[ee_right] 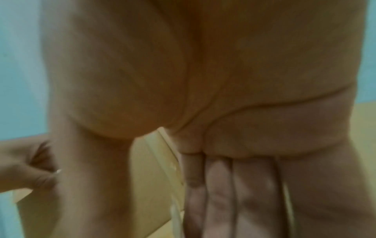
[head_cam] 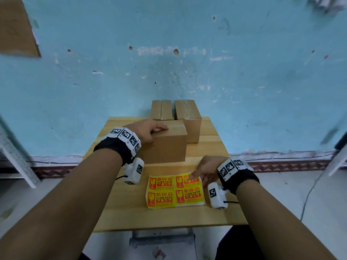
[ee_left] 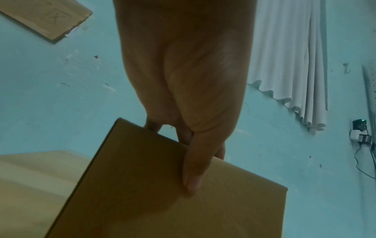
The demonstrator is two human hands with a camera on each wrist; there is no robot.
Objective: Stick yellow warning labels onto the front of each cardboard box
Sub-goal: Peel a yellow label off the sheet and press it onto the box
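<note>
A plain cardboard box (head_cam: 165, 147) stands mid-table. My left hand (head_cam: 155, 131) grips its top left edge; in the left wrist view the thumb (ee_left: 192, 173) lies on the box's (ee_left: 152, 201) near face and the fingers curl over the top. Two more boxes (head_cam: 161, 109) (head_cam: 189, 121) stand behind it by the wall. A sheet of yellow and red warning labels (head_cam: 174, 191) lies flat near the front. My right hand (head_cam: 203, 170) rests on its top right corner, fingers (ee_right: 219, 193) straight and together. No label shows on any box.
The small wooden table (head_cam: 131, 212) stands against a blue wall (head_cam: 187, 62). A metal rack (head_cam: 16, 158) is at the left and another frame (head_cam: 338, 158) at the right. A cable (head_cam: 308, 196) runs over the floor to the right.
</note>
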